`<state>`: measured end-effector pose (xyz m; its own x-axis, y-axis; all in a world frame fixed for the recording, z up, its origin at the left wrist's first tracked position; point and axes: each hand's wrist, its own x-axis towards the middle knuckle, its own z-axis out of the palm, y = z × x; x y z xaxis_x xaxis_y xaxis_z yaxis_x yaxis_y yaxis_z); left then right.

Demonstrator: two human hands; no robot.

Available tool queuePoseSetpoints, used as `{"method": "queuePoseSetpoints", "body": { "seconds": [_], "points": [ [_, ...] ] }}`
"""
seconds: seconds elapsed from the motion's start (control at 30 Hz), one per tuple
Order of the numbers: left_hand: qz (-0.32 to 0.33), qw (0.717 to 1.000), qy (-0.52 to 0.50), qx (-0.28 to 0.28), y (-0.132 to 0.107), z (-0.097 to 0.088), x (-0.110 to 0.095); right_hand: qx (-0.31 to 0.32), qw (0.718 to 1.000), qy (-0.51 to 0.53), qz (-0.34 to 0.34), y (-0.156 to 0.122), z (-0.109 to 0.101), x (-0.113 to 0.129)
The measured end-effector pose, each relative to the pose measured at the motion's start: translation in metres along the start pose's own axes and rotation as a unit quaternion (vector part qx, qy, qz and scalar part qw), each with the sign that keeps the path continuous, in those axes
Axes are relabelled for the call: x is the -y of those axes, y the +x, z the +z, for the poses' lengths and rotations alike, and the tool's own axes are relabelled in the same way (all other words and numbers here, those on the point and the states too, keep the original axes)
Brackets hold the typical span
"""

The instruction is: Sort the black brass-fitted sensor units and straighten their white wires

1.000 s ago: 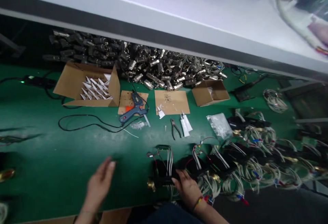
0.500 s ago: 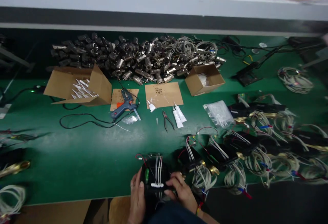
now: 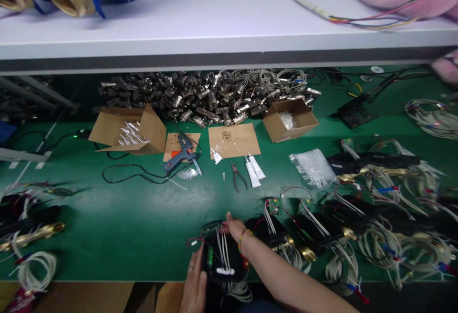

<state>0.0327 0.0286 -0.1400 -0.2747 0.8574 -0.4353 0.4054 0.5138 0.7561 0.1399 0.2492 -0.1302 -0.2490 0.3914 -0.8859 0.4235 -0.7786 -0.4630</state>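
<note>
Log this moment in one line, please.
left hand: along left side of black unit | right hand: at its far edge | beyond: pliers, glue gun

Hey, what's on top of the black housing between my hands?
The black housing has white wires, a white strip near you and a green part at left. Your right hand hides whatever is beneath it at the far right corner.

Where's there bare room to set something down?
Widest free patch: between the far-left brass fitting and the left hand, in front of the hot glue gun. A narrower strip separates the pliers from the right hand. Black units and coiled cables crowd the right.
</note>
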Motion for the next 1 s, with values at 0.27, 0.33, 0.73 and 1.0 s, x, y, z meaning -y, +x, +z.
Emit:
{"method": "queuePoseSetpoints", "body": {
  "seconds": [0.27,0.33,0.73,1.0],
  "points": [
    [-0.063,0.995,0.048,-0.06,0.036,0.009,-0.009,0.061,0.985,0.156,-0.037,0.019,0.005,0.042],
    [-0.092,0.99,0.066,-0.08,0.043,0.009,-0.009,0.082,0.979,0.173,-0.073,0.019,0.013,0.055],
    [-0.137,0.975,0.071,-0.157,0.06,-0.103,0.025,0.092,0.973,0.18,-0.116,0.04,0.094,0.085],
    [-0.077,0.854,0.248,-0.451,0.057,-0.127,0.03,0.094,0.983,0.108,-0.113,0.079,0.201,0.12]
  ]
}}
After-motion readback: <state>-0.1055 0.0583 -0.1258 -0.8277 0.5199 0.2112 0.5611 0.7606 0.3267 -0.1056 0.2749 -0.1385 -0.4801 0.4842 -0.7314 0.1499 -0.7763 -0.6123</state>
